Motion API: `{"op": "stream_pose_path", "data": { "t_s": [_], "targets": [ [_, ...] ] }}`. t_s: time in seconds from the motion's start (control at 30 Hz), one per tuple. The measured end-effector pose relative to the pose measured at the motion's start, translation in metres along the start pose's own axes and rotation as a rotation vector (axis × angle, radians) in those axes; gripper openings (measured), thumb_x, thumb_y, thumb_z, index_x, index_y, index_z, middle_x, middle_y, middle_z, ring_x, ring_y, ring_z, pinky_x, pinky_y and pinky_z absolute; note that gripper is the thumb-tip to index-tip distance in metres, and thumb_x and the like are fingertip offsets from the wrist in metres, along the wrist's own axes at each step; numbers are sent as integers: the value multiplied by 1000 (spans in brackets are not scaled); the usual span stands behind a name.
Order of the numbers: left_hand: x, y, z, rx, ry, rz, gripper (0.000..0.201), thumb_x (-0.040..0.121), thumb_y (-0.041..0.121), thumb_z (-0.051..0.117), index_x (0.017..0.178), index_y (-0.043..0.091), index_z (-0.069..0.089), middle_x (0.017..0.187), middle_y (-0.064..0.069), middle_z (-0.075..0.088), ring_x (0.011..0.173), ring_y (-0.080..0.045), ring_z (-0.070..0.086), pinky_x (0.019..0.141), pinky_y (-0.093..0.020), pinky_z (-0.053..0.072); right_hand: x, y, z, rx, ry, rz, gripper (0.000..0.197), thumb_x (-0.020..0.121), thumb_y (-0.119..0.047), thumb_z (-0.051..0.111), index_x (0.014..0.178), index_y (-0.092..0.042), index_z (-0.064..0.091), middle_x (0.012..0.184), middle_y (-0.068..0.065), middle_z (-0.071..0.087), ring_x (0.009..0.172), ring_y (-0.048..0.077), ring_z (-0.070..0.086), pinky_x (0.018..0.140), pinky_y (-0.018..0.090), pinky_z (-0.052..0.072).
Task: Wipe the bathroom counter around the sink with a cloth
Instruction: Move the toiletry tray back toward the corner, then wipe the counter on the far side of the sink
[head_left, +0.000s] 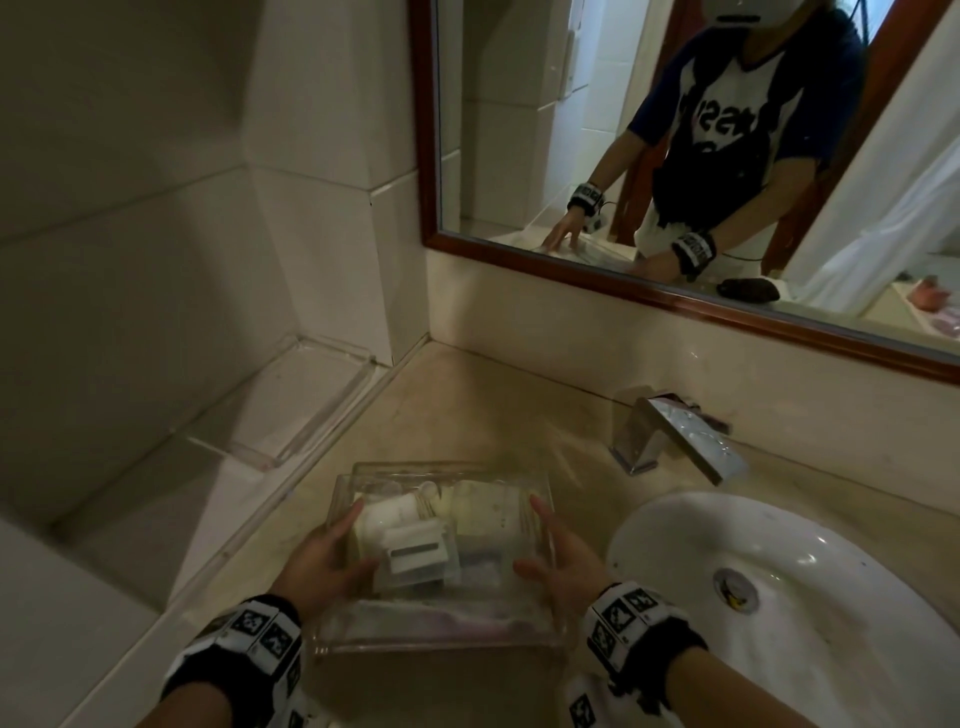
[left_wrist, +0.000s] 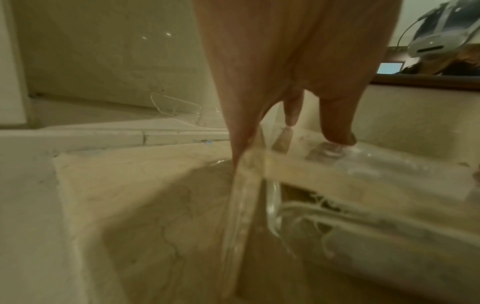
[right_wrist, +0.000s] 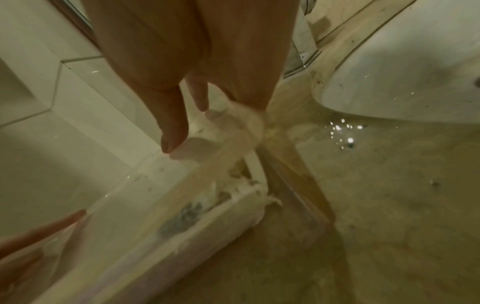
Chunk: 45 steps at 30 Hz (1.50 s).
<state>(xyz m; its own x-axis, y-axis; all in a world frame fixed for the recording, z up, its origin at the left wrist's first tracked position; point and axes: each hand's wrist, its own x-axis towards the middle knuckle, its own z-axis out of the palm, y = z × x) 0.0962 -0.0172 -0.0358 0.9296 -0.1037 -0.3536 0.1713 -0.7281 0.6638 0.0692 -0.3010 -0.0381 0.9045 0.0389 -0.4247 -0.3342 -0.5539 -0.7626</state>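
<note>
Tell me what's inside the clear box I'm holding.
The clear box holds small white toiletry packets and a cream bar. Anything beneath them is hidden, and blur hides the labels.

The only lettering in view is in the mirror (head_left: 675, 156), on the reflected T-shirt (head_left: 722, 130) of the person: large white letters across a dark chest panel, reversed by the reflection and partly folded, so no word can be made out with certainty. The wristbands (head_left: 260, 631) on both forearms carry black-and-white square marker patterns, not text. The small packets inside the clear acrylic tray (head_left: 441, 634) show no legible print.
</note>
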Motion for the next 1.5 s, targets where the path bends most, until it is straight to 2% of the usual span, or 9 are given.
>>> {"op": "stream_pose_path", "data": {
  "t_s": [0.2,0.4,0.67,0.8,0.9,1.03,1.2,1.37,1.5],
  "targets": [
    [5,9,-1,235,28,-12,77,77,49,63,145,37,28,145,-9,42,128,-26,47,106,-35,42,-7,-25,-14,-426,-73,41,86,88,-29,61,149,-31,0,148,10,37,133,26,41,108,31,36],
    [-29,61,33,435,219,259,62,89,24,56,145,33,29,156,1,21,143,-18,26,119,-35,20,-67,-17,-50,-596,65,-98,60,88,-29,61,143,-22,35,147,3,41,134,20,39,109,25,29],
    [-93,93,128,388,-68,663,51,81,26,37,129,22,53,137,-14,53,126,-29,53,105,-37,42,-212,84,-60,-701,-42,2,57,89,-50,49,142,-34,34,155,-3,25,143,16,24,117,25,17],
    [-124,96,183,536,-425,703,62,92,18,45,149,19,22,160,1,9,147,-16,15,119,-26,15,-253,131,-26,-778,-118,-31,84,62,-83,8,139,-51,22,158,7,15,143,31,21,116,40,21],
    [-136,99,213,580,-491,701,63,95,27,46,150,23,15,161,3,6,148,-11,9,119,-24,16,-255,142,-11,-774,-118,31,55,83,-70,21,136,-59,16,159,3,-3,146,31,8,117,49,20],
    [-140,111,236,654,-500,660,61,95,26,43,150,24,16,160,3,11,147,-10,14,120,-27,16,-248,152,-5,-788,21,33,47,96,-23,46,141,-29,35,157,15,8,141,40,15,114,55,19],
    [-151,142,263,581,-423,609,54,98,27,40,149,24,21,158,2,20,145,-13,24,118,-27,20,-262,188,-25,-677,210,-2,65,57,-29,85,113,-32,54,117,15,64,93,33,68,75,40,58],
    [-161,165,292,735,-499,510,88,84,53,58,151,28,7,161,1,2,149,-17,0,121,-40,5,-319,248,-87,-370,696,179,42,90,-19,53,132,-22,51,140,17,44,124,36,45,106,36,35],
    [-160,167,291,930,-569,538,109,72,60,67,151,26,0,161,3,-2,149,-19,-7,120,-45,1,-348,296,-124,-240,836,419,46,90,-16,56,135,-12,47,139,24,39,125,40,39,108,38,29]
  ]
}}
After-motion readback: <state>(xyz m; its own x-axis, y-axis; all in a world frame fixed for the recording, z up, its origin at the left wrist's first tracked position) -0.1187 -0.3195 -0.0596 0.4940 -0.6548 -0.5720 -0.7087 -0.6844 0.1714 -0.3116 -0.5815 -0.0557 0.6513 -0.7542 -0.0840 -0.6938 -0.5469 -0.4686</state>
